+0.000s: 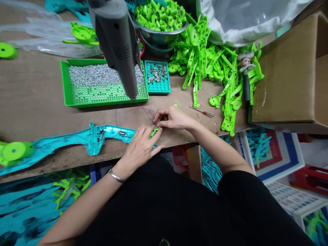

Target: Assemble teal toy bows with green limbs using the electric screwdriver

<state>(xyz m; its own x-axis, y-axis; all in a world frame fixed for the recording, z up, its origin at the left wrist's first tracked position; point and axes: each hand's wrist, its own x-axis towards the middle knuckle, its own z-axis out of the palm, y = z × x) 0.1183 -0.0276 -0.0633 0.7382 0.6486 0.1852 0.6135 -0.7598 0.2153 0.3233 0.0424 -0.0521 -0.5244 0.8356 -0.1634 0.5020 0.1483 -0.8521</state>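
A long teal plastic toy shell half (pixel 61 139) lies along the table's front edge, its inside facing up, with thin wires and a small spring-like metal part (pixel 122 133) in it. My left hand (pixel 140 145) grips its right end, fingers over the top and thumb on the near side. A small bright green piece (pixel 154 131) shows between those fingers. Just beyond, my right hand (pixel 173 118) is closed in a pinch at the end of a thin blue wire (pixel 146 111), which loops up from the shell. The fingertips partly hide what they pinch.
An electric screwdriver (pixel 120 51) hangs over a green tray of screws (pixel 105 94). Beside it are a teal tray of small metal parts (pixel 164 87), a heap of green plastic parts (pixel 196 65), a metal bowl (pixel 164 36), a small screwdriver (pixel 205 112) and a cardboard box (pixel 284 75).
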